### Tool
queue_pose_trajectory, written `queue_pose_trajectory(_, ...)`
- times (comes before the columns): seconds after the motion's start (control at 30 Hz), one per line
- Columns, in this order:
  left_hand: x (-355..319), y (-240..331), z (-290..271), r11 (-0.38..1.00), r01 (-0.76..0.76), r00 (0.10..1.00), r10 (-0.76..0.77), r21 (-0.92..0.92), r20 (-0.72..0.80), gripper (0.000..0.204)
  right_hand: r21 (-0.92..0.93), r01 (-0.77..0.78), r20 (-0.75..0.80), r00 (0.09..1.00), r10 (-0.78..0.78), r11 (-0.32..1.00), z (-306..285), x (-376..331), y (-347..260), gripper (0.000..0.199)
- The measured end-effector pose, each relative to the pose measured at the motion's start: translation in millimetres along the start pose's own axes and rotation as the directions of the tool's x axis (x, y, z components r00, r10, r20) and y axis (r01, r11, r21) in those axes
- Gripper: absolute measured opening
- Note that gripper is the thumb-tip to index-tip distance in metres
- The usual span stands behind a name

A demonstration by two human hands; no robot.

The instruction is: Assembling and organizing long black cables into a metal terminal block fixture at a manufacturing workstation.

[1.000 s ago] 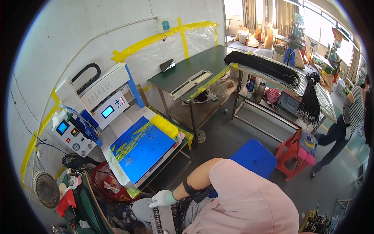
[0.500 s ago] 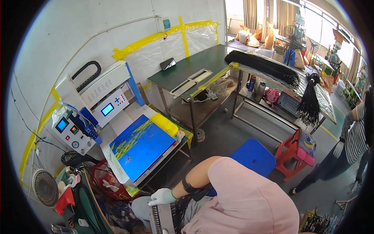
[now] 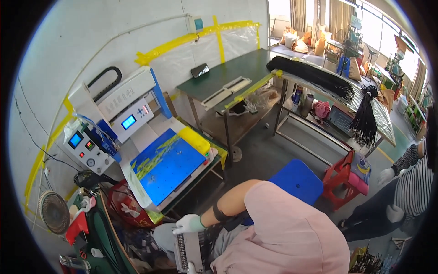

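Observation:
A pale, flat jig plate (image 3: 195, 249) with a row of dark comb-like slots (image 3: 182, 250) along its left side lies over my lap. My right hand (image 3: 188, 223), in a white glove with a greenish cuff, grips its far end, fingers closed on the edge. Low in the picture, a white-gloved finger of my left hand (image 3: 191, 268) touches the near part of the plate; the rest of that hand is cut off. Dark thin strands (image 3: 209, 244) show beside the plate.
Ahead left stands a machine with a blue work plate (image 3: 166, 166). A similar jig (image 3: 226, 92) and a phone (image 3: 200, 70) lie on a green table. Black strand bundles (image 3: 310, 77) cover another table. A fan (image 3: 54, 212), blue seat (image 3: 296, 182), red stool (image 3: 342, 185) and co-worker (image 3: 410, 192) surround me.
My right hand has shifted slightly up along the plate's far end. More of my left finger shows on the plate. The co-worker's hands have moved. The view has shifted slightly.

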State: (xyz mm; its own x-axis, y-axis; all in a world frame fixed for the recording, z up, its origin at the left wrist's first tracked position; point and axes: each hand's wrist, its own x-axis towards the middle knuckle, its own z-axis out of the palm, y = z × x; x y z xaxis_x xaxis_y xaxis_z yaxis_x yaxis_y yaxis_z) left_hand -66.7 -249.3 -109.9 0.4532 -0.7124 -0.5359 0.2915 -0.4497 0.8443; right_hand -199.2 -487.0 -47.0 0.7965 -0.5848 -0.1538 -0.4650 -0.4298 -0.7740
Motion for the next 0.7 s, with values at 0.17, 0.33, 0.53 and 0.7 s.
queue_pose_trajectory(0.17,-19,-11,-17,0.999,0.017,0.999,-0.015,0.05,-0.046,0.043,0.0,-0.013,0.034,0.999,0.013,1.0,-1,0,-6,0.063)
queue_pose_trajectory(0.33,-38,-22,-25,0.996,0.023,0.996,-0.016,0.087,-0.085,0.041,-0.013,-0.049,0.056,0.997,0.05,0.999,0,-2,-12,0.066)
queue_pose_trajectory(0.53,-49,-33,-31,0.993,0.019,0.993,-0.005,0.119,-0.117,0.039,-0.038,-0.041,0.095,0.994,0.044,0.998,2,1,-14,0.066)
queue_pose_trajectory(0.7,-47,-40,-28,0.991,-0.006,0.991,0.023,0.132,-0.128,0.037,-0.027,-0.061,0.112,0.992,0.063,0.998,2,-3,-23,0.065)
